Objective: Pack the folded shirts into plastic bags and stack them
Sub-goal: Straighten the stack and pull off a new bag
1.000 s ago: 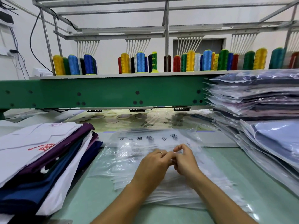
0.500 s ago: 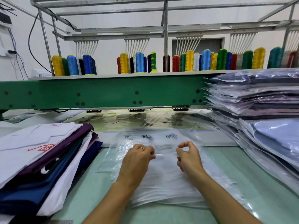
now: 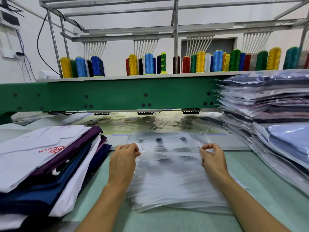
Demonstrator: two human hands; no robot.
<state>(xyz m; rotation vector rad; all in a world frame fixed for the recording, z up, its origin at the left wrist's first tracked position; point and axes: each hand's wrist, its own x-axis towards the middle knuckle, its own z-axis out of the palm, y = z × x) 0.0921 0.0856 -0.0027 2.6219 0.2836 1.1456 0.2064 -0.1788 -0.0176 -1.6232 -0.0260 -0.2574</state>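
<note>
A pile of clear plastic bags (image 3: 173, 185) lies on the green table in front of me. My left hand (image 3: 122, 160) pinches the top bag's open edge at its left corner, and my right hand (image 3: 213, 160) pinches the same edge at the right. The edge is stretched between them, a little above the pile. Folded shirts (image 3: 43, 158), white, purple and navy, are stacked at my left, the top one white with red lettering. Bagged shirts (image 3: 274, 118) are piled high at my right.
A green machine beam (image 3: 107, 96) crosses the view just beyond the bags, with low clearance under it. Coloured thread cones (image 3: 148, 64) stand on the shelf above. Loose plastic and small rings lie under the beam. Bare green table (image 3: 167, 221) shows near me.
My hands were together at the middle of the bag's edge. They have moved apart to its two corners, spreading the edge wide.
</note>
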